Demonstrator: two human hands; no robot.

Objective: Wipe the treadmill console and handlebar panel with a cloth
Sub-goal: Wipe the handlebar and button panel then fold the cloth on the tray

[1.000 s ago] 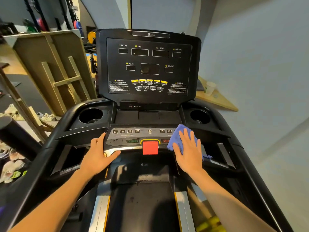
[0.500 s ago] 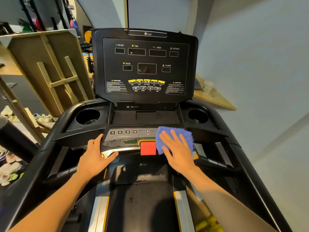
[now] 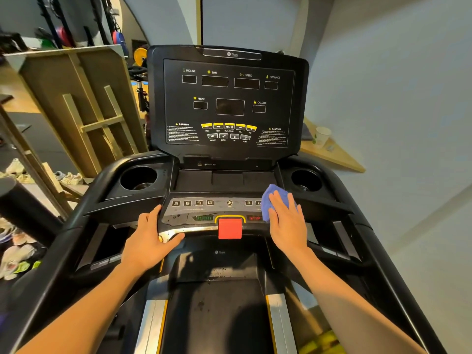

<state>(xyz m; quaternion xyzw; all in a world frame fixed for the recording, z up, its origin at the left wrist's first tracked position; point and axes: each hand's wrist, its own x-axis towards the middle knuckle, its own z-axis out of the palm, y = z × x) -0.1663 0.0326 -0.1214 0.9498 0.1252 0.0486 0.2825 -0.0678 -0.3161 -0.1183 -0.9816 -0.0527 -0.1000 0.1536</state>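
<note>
The black treadmill console (image 3: 229,103) stands upright ahead, its displays dark. Below it lies the grey handlebar panel (image 3: 204,208) with number keys, START and STOP labels and a red stop button (image 3: 229,228). My right hand (image 3: 288,223) presses flat on a blue cloth (image 3: 269,198) at the panel's right end, covering most of the cloth and the right keys. My left hand (image 3: 149,241) grips the panel's left front edge, thumb under the rim.
Cup holders sit at the left (image 3: 138,178) and right (image 3: 305,180) of the tray. The belt (image 3: 212,315) runs beneath my arms. A wooden frame (image 3: 76,108) and shoes (image 3: 15,254) are on the left; a shelf with a paper cup (image 3: 321,136) is on the right wall.
My right hand slid the cloth left toward the red button, then back to the panel's right end. My left hand kept its grip on the left edge.
</note>
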